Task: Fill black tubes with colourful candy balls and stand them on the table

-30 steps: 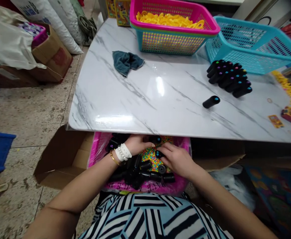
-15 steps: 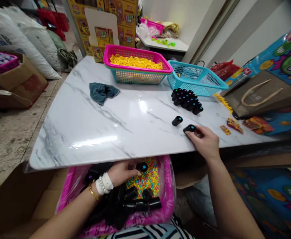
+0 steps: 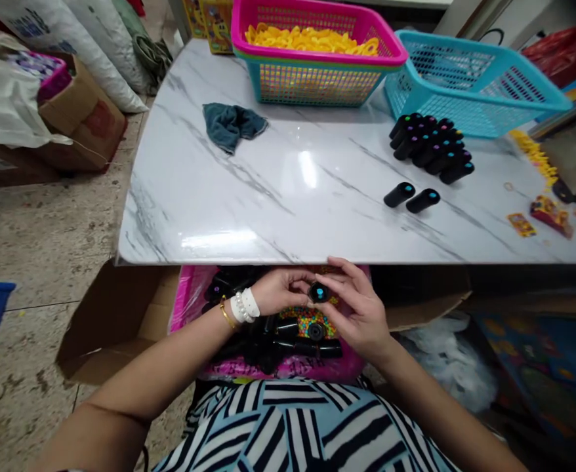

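Observation:
Above the pink basin [image 3: 354,367] at the table's front edge, my left hand [image 3: 281,292] pinches a small black cylinder [image 3: 319,292] with a blue dot on its end. My right hand [image 3: 361,311] meets it from the other side, thumb and index finger against the same cylinder, the other fingers partly spread. Under my hands the basin holds more black cylinders [image 3: 312,347] and small coloured beads [image 3: 300,314]. Two black cylinders with blue dots stand side by side on the table, a left one [image 3: 399,195] and a right one [image 3: 423,200].
A cluster of black cylinders [image 3: 433,147] stands farther back. Behind are a pink basket [image 3: 317,56] of yellow pieces and a blue basket [image 3: 470,98]. A dark cloth [image 3: 231,124] lies left; small wrappers [image 3: 551,216] lie right. The white tabletop [image 3: 268,196] overhangs the basin.
My right hand has let go of a cylinder, now standing beside the other one, and has come down-left to the cylinder in my left hand. The view has tilted down.

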`<state>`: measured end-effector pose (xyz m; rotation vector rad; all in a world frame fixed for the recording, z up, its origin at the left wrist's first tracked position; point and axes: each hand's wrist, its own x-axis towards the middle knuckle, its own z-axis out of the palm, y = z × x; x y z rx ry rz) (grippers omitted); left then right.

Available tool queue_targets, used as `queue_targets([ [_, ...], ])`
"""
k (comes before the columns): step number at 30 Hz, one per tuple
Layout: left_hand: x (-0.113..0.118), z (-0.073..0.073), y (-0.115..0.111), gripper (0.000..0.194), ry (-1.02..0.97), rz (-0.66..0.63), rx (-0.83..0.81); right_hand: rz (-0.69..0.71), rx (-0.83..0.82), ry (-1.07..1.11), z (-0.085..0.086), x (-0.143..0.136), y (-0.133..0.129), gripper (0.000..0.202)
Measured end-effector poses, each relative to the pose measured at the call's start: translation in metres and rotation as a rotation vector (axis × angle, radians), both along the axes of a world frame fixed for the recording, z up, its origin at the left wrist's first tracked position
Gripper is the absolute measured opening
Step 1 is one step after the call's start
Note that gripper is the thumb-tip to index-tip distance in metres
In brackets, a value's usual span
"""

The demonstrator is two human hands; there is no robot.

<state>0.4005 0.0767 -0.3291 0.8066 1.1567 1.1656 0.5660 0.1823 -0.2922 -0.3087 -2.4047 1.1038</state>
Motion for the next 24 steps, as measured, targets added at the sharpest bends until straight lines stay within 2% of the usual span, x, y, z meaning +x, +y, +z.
queue_targets([
  [2, 0.001, 0.003, -0.002, 0.028, 0.083, -0.004, 0.054, -0.03, -0.007, 0.031, -0.008, 0.0, -0.005, 0.037],
  [3, 0.0, 0.005, -0.003, 0.026, 0.191, -0.001, 0.076, -0.008, 0.015, 0.034, -0.011, 0.003, -0.004, 0.039],
  [6, -0.008, 0.005, -0.007, 0.028, 0.787, 0.078, 0.069, 0.145, 0.175, -0.052, -0.018, 0.011, 0.006, 0.045],
  [8, -0.014, 0.003, -0.008, 0.034, 1.189, 0.16, -0.005, 0.225, 0.356, -0.194, -0.024, 0.011, 0.012, 0.042],
  [9, -0.016, 0.002, -0.008, 0.037, 1.323, 0.185, -0.043, 0.258, 0.457, -0.279, -0.027, 0.009, 0.014, 0.039],
  [11, -0.019, -0.001, -0.007, 0.043, 1.463, 0.194, -0.083, 0.358, 0.625, -0.441, -0.031, 0.001, 0.013, 0.034],
  [13, -0.018, -0.002, -0.007, 0.048, 1.505, 0.164, -0.077, 0.471, 0.682, -0.542, -0.033, -0.008, 0.009, 0.031],
  [16, -0.016, 0.0, -0.01, 0.048, 1.514, 0.139, -0.059, 0.483, 0.535, -0.556, -0.032, -0.012, 0.006, 0.03],
  [21, -0.02, 0.006, -0.018, 0.045, 1.52, 0.294, -0.132, 0.394, -0.108, -0.366, -0.015, -0.002, 0.021, 0.027],
  [24, -0.022, 0.005, -0.015, 0.047, 1.513, 0.283, -0.131, 0.353, -0.232, -0.299, -0.012, 0.0, 0.029, 0.027],
])
